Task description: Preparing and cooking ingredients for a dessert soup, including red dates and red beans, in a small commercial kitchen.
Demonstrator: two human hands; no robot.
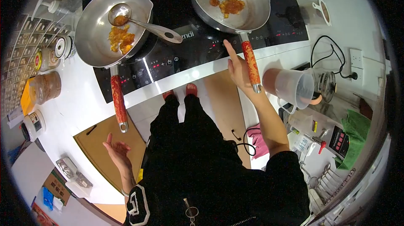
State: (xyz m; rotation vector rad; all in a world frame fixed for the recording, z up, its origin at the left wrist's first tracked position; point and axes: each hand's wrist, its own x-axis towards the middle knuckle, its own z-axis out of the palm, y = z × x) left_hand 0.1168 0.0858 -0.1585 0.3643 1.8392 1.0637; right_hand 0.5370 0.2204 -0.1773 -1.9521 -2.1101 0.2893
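Two metal pans with red-orange handles rest on a black glass cooktop (176,65). Inside the left pan (91,36) lie orange-brown food clumps (121,39) and a metal ladle (157,30), whose bowl holds some of the same food. More of it (232,6) sits in the right pan (202,11). My right hand (238,71) is beside and partly behind the right pan's handle, index finger stretched towards the touch controls, holding nothing; whether the fingertip touches the glass cannot be told. My left hand (118,151) is empty, fingers apart, below the end of the left pan's handle.
To the right stand a translucent plastic jug (292,85), a glass pot (326,83), a green cloth (355,137) and a black cable (336,49) running to a wall socket. Several jars, one a plastic jar (49,87), line the left counter. A pump bottle (63,6) stands at the back left.
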